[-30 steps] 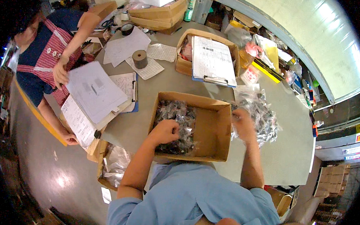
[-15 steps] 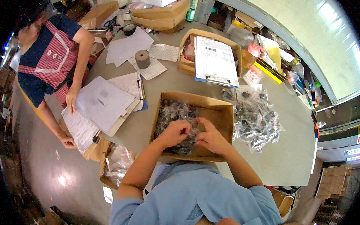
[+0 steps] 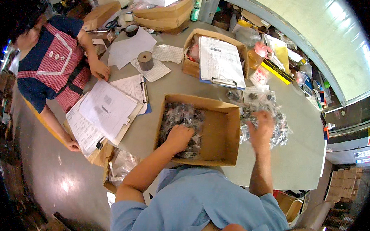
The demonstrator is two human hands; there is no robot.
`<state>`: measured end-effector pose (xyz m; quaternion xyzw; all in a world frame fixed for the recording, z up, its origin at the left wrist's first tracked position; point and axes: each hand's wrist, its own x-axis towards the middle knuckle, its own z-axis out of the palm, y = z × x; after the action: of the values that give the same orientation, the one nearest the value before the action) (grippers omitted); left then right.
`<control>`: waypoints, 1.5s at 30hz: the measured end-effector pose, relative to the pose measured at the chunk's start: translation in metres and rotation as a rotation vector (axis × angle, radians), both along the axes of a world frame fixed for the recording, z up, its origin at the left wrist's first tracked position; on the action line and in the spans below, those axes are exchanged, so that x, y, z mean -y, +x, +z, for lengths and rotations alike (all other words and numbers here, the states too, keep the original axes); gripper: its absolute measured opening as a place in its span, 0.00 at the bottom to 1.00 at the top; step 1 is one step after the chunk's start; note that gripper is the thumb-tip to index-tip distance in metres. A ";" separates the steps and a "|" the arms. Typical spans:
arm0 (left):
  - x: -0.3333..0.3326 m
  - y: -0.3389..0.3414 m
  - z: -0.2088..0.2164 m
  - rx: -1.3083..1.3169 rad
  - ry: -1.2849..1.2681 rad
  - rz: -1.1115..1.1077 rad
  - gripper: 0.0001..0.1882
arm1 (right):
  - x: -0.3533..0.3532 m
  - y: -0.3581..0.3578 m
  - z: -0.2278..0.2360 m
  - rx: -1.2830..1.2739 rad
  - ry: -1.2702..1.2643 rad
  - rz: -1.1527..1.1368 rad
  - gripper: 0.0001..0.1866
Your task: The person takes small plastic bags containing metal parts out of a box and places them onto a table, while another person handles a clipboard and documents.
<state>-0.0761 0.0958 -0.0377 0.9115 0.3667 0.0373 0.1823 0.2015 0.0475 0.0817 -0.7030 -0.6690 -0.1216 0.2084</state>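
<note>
An open cardboard box (image 3: 218,124) stands on the table in front of me. Small clear plastic bags of dark parts (image 3: 183,113) fill its left half. My left hand (image 3: 178,138) is down among these bags, fingers curled and their tips hidden, so whatever they grip cannot be made out. To the right of the box lies a loose pile of similar bags (image 3: 278,128). Over that pile's left side is my right hand (image 3: 261,130), slightly blurred, its thumb and fingers apart and nothing visible in them.
Beyond my box, a clipboard (image 3: 222,60) rests on another cardboard box (image 3: 191,70). A brown roll (image 3: 146,60) stands on papers. At left a co-worker (image 3: 60,59) handles papers (image 3: 108,106) on a clipboard. Lower left, a carton (image 3: 109,182) holds clear plastic bags (image 3: 123,163).
My right hand has left the box and moved right to the pile, its fingers spreading. My left hand stays over the bags. The co-worker's hand has lifted off the papers.
</note>
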 end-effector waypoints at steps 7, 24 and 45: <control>0.000 -0.006 -0.002 0.093 -0.109 0.175 0.05 | 0.006 -0.095 -0.124 -0.003 -1.051 0.257 0.16; -0.007 -0.005 0.026 0.665 -0.451 0.217 0.10 | 0.006 -0.018 -0.025 -0.336 -0.322 0.462 0.05; 0.019 0.013 -0.012 -0.376 -0.206 -0.241 0.06 | -0.014 -0.082 -0.155 -0.160 -1.101 0.487 0.22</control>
<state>-0.0634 0.0768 -0.0498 0.9162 0.2846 -0.1928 0.2059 0.1193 0.0612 -0.0731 -0.5411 -0.7576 0.3467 -0.1142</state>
